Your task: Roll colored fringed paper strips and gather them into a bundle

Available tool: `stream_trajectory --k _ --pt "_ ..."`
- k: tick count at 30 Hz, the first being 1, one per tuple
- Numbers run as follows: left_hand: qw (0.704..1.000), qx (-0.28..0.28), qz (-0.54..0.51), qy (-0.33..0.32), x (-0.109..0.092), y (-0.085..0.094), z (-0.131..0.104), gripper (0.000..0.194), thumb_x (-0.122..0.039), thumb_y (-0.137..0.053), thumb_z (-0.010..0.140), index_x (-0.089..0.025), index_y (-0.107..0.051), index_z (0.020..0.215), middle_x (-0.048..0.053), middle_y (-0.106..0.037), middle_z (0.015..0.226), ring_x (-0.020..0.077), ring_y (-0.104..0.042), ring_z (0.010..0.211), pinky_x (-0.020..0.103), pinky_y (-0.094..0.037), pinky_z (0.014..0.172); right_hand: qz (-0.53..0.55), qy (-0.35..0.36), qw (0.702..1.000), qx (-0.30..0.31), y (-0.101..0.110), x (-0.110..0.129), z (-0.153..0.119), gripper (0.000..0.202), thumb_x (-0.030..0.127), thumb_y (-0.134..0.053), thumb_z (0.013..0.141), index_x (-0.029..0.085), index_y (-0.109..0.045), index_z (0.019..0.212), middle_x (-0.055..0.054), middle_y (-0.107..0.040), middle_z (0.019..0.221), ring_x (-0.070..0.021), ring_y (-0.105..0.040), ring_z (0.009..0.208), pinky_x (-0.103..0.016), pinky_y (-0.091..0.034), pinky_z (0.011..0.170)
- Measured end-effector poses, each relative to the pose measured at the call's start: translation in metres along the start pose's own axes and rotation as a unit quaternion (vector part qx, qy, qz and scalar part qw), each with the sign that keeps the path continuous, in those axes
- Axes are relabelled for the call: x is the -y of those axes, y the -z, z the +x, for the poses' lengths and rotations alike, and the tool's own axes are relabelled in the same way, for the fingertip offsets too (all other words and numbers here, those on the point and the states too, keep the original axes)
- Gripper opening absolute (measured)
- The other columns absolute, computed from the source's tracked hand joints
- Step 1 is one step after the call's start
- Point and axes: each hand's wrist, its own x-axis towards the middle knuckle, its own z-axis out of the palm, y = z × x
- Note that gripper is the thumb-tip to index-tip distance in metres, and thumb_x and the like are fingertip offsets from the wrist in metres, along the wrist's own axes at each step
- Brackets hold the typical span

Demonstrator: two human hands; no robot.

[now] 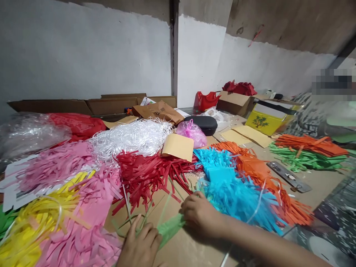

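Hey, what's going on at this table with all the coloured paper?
A person is handling a bunch of green fringed paper strips on the table. The left hand closes its grip on the strips' near end, and the right hand pinches them further along. Piles of cut paper lie around: yellow, pink, red, blue and orange.

White plastered wall (83,55) behind the table (319,178), paint stopping short of a bare brown upper band (292,22). Dark vertical post (174,44) splits the wall just above the table's far edge. Flattened cardboard (83,105) leans along the wall's foot, left of the post. Light is dim and even.
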Motion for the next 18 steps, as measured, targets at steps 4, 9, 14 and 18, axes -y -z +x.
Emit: stream_trajectory --k 4,9,14,18 --pt "0.999 -0.037 0.023 0.021 -0.001 -0.007 -0.005 0.011 -0.028 -0.075 0.075 -0.024 -0.07 0.085 -0.005 -0.073 0.082 0.0187 -0.064 0.093 0.046 -0.005 0.126 0.044 -0.031 0.998 -0.015 0.014 -0.001 0.008 0.01 0.027 -0.066 0.094 0.023 -0.074 0.098 -0.007 -0.077 0.104 -0.0264 -0.064 0.107 -0.047 -0.033 0.102" --pt "0.998 -0.058 -0.007 0.03 -0.001 -0.015 -0.007 0.01 -0.018 -0.064 0.083 -0.025 -0.069 0.084 -0.005 -0.073 0.082 0.0167 -0.065 0.092 0.044 -0.002 0.127 -0.05 0.007 0.997 -0.054 -0.002 0.032 0.011 0.037 0.028 -0.063 0.094 0.02 -0.061 0.13 -0.013 -0.067 0.131 -0.0326 -0.054 0.123 -0.055 -0.019 0.116" --pt "0.996 -0.083 -0.017 0.023 0.004 -0.008 -0.01 0.016 -0.017 -0.058 0.087 -0.027 -0.07 0.088 -0.005 -0.073 0.081 0.0177 -0.065 0.092 0.044 -0.006 0.126 -0.105 0.04 0.994 -0.005 -0.037 0.028 0.009 0.012 0.021 -0.06 0.098 0.019 -0.067 0.089 -0.006 -0.072 0.086 -0.0218 -0.058 0.083 -0.041 -0.035 0.086" --pt "0.998 -0.051 -0.024 -0.037 0.02 0.008 -0.011 0.02 -0.014 -0.066 0.079 -0.031 -0.066 0.09 -0.012 -0.071 0.081 0.0131 -0.066 0.082 0.035 -0.003 0.122 -0.044 -0.011 0.999 0.0 -0.036 0.004 0.007 0.013 0.025 -0.068 0.095 0.021 -0.068 0.083 -0.002 -0.073 0.089 -0.0186 -0.058 0.083 -0.037 -0.03 0.077"
